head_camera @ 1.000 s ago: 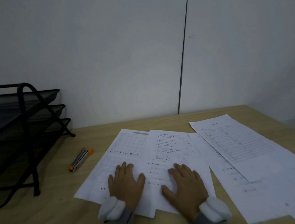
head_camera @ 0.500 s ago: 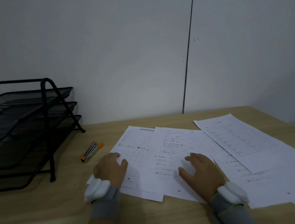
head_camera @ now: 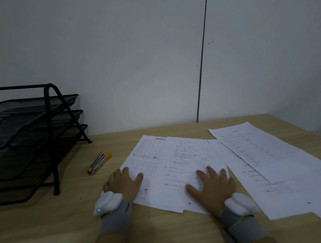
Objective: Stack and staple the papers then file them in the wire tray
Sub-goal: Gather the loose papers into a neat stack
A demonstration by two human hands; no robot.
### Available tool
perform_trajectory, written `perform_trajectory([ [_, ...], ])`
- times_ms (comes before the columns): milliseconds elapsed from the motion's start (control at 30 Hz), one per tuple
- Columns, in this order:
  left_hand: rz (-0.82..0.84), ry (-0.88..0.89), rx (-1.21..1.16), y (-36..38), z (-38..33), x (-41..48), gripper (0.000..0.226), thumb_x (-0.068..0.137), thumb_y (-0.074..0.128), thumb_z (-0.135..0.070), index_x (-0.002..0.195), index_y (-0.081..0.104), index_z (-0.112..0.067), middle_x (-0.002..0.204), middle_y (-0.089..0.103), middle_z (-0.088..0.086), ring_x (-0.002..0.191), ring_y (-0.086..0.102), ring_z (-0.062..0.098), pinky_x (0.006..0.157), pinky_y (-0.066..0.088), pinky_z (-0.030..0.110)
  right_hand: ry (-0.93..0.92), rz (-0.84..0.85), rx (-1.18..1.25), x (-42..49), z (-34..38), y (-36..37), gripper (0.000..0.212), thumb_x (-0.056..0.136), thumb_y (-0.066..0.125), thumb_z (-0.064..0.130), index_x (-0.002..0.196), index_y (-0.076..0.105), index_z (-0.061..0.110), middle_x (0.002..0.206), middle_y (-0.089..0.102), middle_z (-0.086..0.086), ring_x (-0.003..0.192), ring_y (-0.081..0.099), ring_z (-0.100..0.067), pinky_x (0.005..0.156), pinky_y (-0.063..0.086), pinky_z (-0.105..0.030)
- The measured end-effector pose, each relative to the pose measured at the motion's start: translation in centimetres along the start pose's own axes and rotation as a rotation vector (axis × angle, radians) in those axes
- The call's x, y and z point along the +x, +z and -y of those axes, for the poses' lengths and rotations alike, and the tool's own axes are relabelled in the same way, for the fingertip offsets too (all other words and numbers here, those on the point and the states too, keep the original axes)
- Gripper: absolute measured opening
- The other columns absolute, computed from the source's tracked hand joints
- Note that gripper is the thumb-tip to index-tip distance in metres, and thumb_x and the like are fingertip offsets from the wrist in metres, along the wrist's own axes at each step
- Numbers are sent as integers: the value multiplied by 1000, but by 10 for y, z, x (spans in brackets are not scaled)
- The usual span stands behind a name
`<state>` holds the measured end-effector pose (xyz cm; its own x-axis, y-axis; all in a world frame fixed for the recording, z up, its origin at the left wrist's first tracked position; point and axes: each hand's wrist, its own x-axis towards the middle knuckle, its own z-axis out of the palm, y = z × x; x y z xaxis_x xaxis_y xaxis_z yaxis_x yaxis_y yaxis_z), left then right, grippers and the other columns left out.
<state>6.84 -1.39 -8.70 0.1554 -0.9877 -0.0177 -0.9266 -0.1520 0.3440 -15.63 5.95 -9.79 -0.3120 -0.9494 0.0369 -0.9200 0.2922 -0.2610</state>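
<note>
White papers [head_camera: 185, 168] lie loose under your flat, open hands, left hand [head_camera: 124, 183] and right hand [head_camera: 213, 185] gripping nothing, likely pinning sheets for squaring; stapler [head_camera: 99, 163] and wire tray [head_camera: 35, 137] sit to their left.

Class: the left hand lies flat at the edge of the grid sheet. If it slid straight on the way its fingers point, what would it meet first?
The left hand points up and slightly right, so it would probably just ride along the grid sheet towards the wall; the stapler lies off to its left.
</note>
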Motion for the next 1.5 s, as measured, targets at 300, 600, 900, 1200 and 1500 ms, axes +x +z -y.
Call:
perform_trajectory([
  [300,-37,128,89,19,-37,-23,75,80,30,-71,141,30,-27,147,40,1,132,36,25,103,29,40,-77,23,-2,1,3,1,75,72,31,75,138,27,40,157,17,2,143,7,-33,114,10,-51],
  [600,-57,192,53,29,-47,-32,74,79,38,-70,140,31,-27,150,32,3,138,28,24,111,22,39,259,-284,155,19,-74,-59,59,77,48,57,127,50,27,145,41,-2,132,34,-27,106,31,-43],
  [900,1,177,88,31,-48,-29,77,79,31,-73,142,25,-28,157,22,5,144,18,26,115,16,47,627,74,48,28,-111,-51,79,71,34,77,137,29,33,154,14,-6,139,-2,-47,111,4,-65],
  [1200,13,173,49,26,-48,-32,74,80,35,-70,142,27,-29,157,21,4,145,17,24,115,13,45,408,105,-61,16,-52,-32,76,78,19,74,144,10,36,158,4,-2,140,-1,-44,108,9,-68],
  [1500,-85,145,1,17,-47,-31,72,78,48,-64,137,39,-25,141,47,3,128,42,26,100,37,34,127,88,-118,-4,-12,-24,71,82,21,69,143,14,34,157,10,0,140,8,-40,110,17,-58],
])
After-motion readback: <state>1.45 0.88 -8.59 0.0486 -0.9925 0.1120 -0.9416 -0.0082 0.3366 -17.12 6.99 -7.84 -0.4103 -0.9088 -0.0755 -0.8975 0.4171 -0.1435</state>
